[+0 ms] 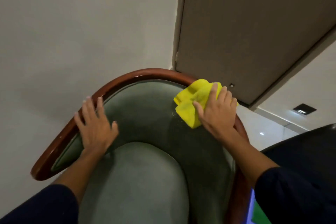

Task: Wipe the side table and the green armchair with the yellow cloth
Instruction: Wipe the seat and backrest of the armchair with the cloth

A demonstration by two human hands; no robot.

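The green armchair (145, 114) fills the lower middle of the view, with a curved brown wooden rim along its backrest and a rounded seat cushion in front. My right hand (216, 112) presses the crumpled yellow cloth (192, 102) flat against the upper right of the padded backrest, close to the wooden rim. My left hand (96, 123) lies flat with fingers spread on the left side of the backrest, its fingertips touching the rim. The side table is not in view.
A pale wall (72, 32) stands right behind the chair. A beige door (254, 32) is at the back right, with light floor tiles (263, 129) below it. A dark rounded object (309, 151) sits at the right edge.
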